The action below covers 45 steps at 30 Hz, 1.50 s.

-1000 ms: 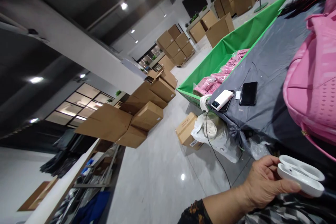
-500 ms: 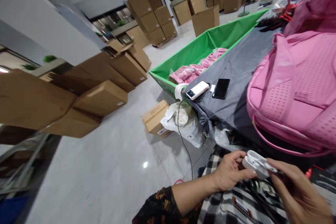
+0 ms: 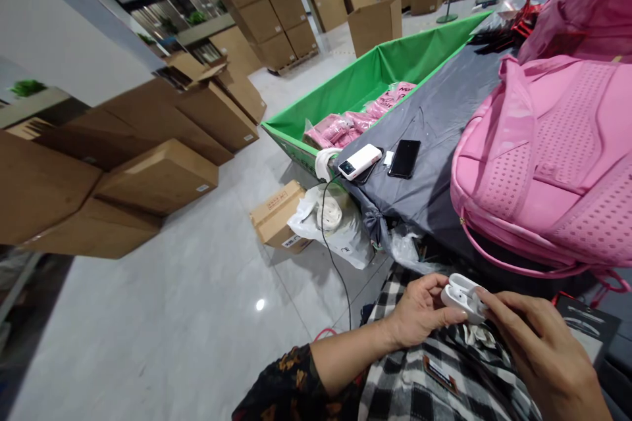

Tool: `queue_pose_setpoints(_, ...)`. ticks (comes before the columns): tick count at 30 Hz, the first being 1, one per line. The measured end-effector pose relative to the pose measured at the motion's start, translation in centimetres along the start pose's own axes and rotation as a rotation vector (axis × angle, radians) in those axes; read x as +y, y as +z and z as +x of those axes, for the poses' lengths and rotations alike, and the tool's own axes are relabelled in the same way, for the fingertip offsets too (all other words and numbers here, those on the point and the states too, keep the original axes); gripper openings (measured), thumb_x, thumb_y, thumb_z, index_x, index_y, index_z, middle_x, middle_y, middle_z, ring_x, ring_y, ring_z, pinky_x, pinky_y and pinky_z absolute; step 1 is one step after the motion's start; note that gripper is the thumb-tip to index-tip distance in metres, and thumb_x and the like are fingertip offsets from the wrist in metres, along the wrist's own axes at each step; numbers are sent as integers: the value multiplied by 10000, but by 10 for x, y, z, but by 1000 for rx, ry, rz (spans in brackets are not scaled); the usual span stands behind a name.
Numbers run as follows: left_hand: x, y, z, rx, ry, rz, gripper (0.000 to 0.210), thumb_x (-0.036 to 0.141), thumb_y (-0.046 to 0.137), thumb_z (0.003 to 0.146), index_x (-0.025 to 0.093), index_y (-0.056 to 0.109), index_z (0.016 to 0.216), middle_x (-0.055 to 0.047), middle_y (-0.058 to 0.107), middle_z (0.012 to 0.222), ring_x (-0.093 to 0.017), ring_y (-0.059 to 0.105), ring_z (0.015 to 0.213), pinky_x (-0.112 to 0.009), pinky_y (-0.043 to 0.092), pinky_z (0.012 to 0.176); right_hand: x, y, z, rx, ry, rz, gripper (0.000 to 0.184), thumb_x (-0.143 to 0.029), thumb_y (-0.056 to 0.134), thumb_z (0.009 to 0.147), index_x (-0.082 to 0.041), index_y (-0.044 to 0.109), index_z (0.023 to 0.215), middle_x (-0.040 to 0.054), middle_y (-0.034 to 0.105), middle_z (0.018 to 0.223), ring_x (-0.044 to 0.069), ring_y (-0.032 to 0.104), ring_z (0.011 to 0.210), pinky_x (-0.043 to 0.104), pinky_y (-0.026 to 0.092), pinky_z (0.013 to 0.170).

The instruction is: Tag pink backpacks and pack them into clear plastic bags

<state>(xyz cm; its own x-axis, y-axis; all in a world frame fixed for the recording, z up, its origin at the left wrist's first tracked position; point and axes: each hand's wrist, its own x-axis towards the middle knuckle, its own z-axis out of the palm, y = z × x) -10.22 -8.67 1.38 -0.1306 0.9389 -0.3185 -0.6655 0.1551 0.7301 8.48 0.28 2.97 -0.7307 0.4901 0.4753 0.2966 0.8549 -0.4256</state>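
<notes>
A white earbud charging case [image 3: 465, 308] with its lid up sits in my left hand [image 3: 419, 311], pinched between thumb and fingers above my lap. One earbud [image 3: 459, 296] shows inside the case. My right hand [image 3: 538, 342] reaches in from the right, its fingertips at the case's right end on a second white earbud [image 3: 476, 303], mostly covered by the index finger. Below both hands lies a black-and-white checked cloth [image 3: 409, 375] with a brown label and a dark strap. A crumpled white item [image 3: 478, 335] rests just under the case.
On the grey-covered table [image 3: 439, 112] lie a white power bank [image 3: 360, 162] with a cable, a black phone [image 3: 404, 158] and a pink backpack [image 3: 548, 164]. Behind is a green bin [image 3: 340, 89] with pink packages. A white plastic bag [image 3: 345, 233] and cartons [image 3: 279, 214] stand on the floor.
The earbud in my right fingers has gone from above the case down into its right end. My left hand keeps hold of the case. The view has shifted slightly right.
</notes>
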Motion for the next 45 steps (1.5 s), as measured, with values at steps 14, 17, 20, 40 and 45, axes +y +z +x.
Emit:
queue_pose_setpoints(14, -2, 2, -2, 0, -20, -47, 618, 396, 1013, 510, 131, 684, 962, -29, 733, 882, -117, 665, 782, -265, 532, 825, -7, -5, 22, 22, 51, 109, 715, -524, 636, 941, -269, 399, 1566, 123, 611, 1293, 259, 637, 1118, 341, 574, 866)
queue_pose_setpoints(17, -2, 1, -2, -2, -6, -25, 637, 417, 1002, 536, 135, 694, 1018, -26, 723, 866, -120, 654, 765, -268, 528, 807, -10, 6, 23, -3, -48, 87, 619, -392, 643, 962, -265, 436, 1531, 100, 656, 1218, 233, 651, 1070, 342, 571, 875)
queue_pose_setpoints(20, -6, -1, -4, 5, 14, -21, 744, 429, 986, 573, 163, 680, 1197, -2, 693, 817, -101, 623, 726, -243, 512, 772, -17, 13, 23, 67, -163, -16, 520, -181, 566, 987, -243, 484, 1497, 87, 700, 1151, 216, 650, 1012, 345, 561, 881)
queue_pose_setpoints(40, -15, -101, 37, -122, 696, 2037, 428, 273, 707, 915, 218, 593, 1323, -136, 613, 1387, -308, 499, 1381, -531, 425, 1128, 43, 114, -22, -94, 35, -324, 301, -217, 434, 1022, -199, 684, 1189, 111, 752, 1168, 225, 728, 1051, 343, 610, 890)
queue_pose_setpoints(45, 18, -111, 91, -19, 722, 2048, 194, 162, 561, 986, 196, 672, 831, -24, 687, 768, -195, 648, 807, -425, 499, 953, 33, 97, -52, -103, 98, -459, 245, -187, 615, 910, -146, 704, 1134, 142, 770, 1058, 254, 742, 942, 404, 598, 920)
